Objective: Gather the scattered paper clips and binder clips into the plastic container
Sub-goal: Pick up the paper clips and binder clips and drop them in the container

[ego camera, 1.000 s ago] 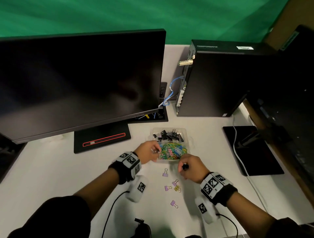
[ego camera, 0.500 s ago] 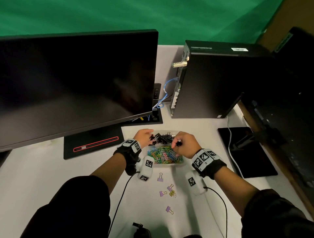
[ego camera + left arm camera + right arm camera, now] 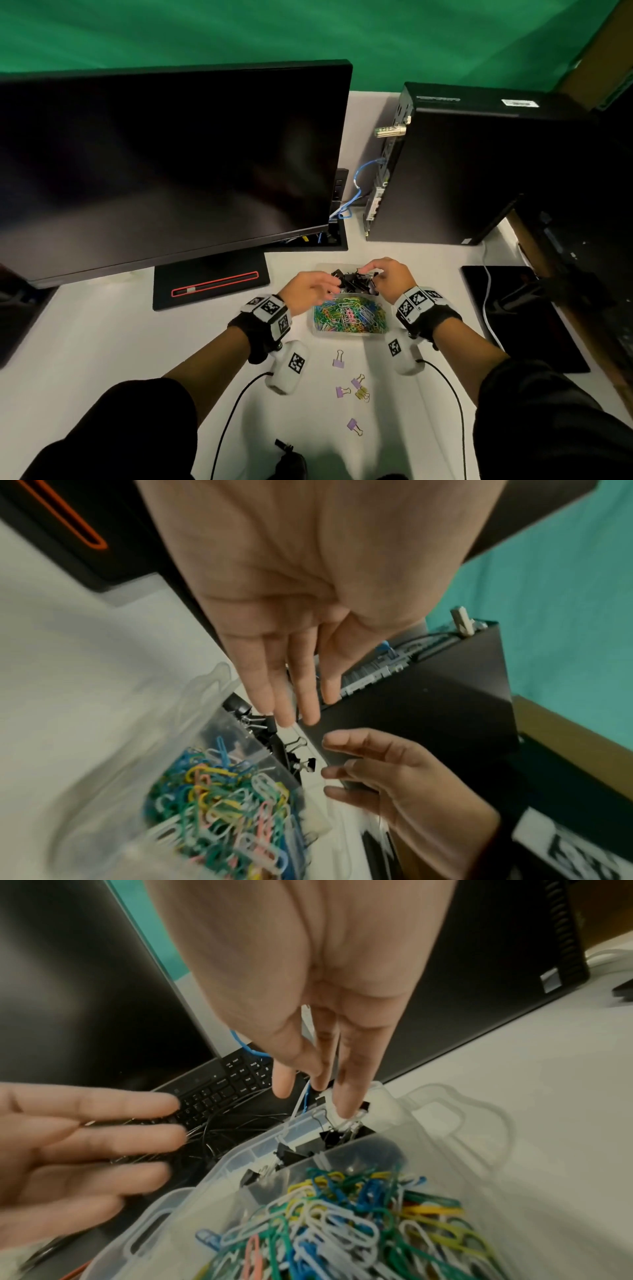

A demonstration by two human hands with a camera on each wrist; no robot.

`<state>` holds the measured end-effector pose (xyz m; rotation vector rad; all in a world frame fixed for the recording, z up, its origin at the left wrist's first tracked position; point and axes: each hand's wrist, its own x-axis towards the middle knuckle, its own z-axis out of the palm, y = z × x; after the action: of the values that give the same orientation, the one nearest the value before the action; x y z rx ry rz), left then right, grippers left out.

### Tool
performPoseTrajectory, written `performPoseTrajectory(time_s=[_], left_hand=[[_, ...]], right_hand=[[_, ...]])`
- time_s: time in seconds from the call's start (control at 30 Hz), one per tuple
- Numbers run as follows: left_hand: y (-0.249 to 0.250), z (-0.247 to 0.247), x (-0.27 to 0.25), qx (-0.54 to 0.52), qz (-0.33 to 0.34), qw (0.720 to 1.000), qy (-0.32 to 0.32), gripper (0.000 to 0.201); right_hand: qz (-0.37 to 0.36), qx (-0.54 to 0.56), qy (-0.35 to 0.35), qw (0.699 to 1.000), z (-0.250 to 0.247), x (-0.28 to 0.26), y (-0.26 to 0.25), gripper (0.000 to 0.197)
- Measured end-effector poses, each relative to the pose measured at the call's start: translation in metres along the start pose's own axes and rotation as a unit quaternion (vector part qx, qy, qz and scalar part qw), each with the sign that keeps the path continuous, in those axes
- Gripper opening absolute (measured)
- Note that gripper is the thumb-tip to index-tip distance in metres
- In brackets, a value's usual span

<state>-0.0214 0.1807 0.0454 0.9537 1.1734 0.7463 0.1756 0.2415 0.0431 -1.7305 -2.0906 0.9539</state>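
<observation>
The clear plastic container [image 3: 349, 335] stands mid-desk, with coloured paper clips [image 3: 349, 317] in its near compartment and black binder clips [image 3: 351, 281] in its far one. Both hands hover over the far compartment and hold nothing. My left hand [image 3: 334, 286] has straight fingers [image 3: 284, 712]. My right hand [image 3: 371, 270] points its fingers [image 3: 342, 1104] down at the container's back rim [image 3: 380, 1112]. On the desk nearer to me lie several loose binder clips: purple ones [image 3: 338, 359] [image 3: 342, 391] [image 3: 354, 426] and a gold one [image 3: 362, 394].
A large dark monitor [image 3: 164, 164] on a black base [image 3: 210, 281] stands left of the container. Right behind it is a black computer tower [image 3: 462, 171]. A black pad [image 3: 520, 318] with a white cable lies at the right. A keyboard [image 3: 219, 1091] sits under the monitor.
Both hands moved from the desk in front of the container to over its far compartment. The right hand let go of the black clip it pinched; both hands have opened.
</observation>
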Motion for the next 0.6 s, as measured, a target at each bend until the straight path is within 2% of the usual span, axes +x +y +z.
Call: performPoseTrajectory(time_s=[0.07,0.1,0.17,0.2,0.33,0.43,0.5,0.6], left_hand=[[-0.01,0.008,-0.01,0.08,0.003,0.996,-0.042,0.022],[-0.014,0.014,-0.017,0.171,0.015,0.983,-0.06,0.02],[-0.022,0.028,-0.03,0.365,0.035,0.927,-0.08,0.024],[-0.026,0.033,-0.035,0.413,0.037,0.905,-0.09,0.027],[-0.048,0.05,-0.043,0.53,0.044,0.834,-0.147,0.051],[-0.064,0.06,-0.045,0.543,0.021,0.822,-0.169,0.075],[-0.073,0.064,-0.047,0.562,0.013,0.81,-0.167,0.086],[-0.085,0.067,-0.049,0.619,0.026,0.776,-0.117,0.086]], right_hand=[[-0.007,-0.006,0.004,1.0,-0.003,-0.008,0.005,0.037],[-0.013,-0.004,0.003,1.0,-0.005,-0.013,0.007,0.036],[-0.026,0.001,-0.009,1.0,-0.01,-0.026,0.009,0.031],[-0.034,-0.001,-0.023,0.999,-0.011,-0.033,0.01,0.028],[-0.075,-0.058,-0.119,0.988,-0.004,-0.069,0.024,0.018],[-0.105,-0.125,-0.179,0.97,0.01,-0.095,0.035,0.02],[-0.098,-0.131,-0.21,0.964,0.023,-0.111,0.043,0.04],[-0.075,-0.098,-0.241,0.963,0.044,-0.131,0.052,0.085]])
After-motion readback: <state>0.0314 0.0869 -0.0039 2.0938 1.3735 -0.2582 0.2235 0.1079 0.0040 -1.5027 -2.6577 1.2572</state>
